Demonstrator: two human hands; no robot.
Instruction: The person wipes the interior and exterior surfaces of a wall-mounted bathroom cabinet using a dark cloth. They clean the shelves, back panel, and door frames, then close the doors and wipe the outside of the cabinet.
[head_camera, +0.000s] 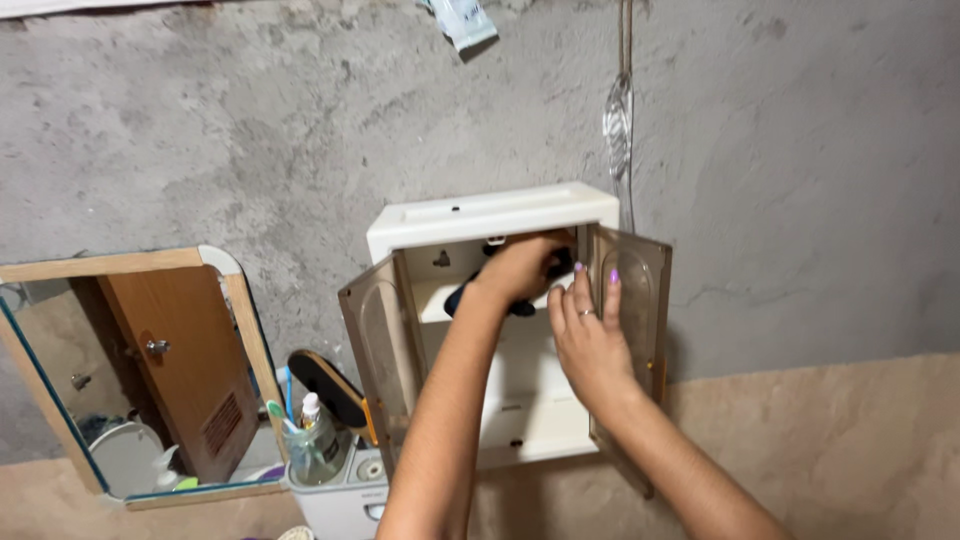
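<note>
Up at frame centre, the left hand (525, 268) is closed around a dark object (555, 268) on the upper shelf (432, 300) of the white wall cabinet (490, 215); the right hand (590, 335), fingers straight and together, waits just below-right, beside the open right door (640, 290).
</note>
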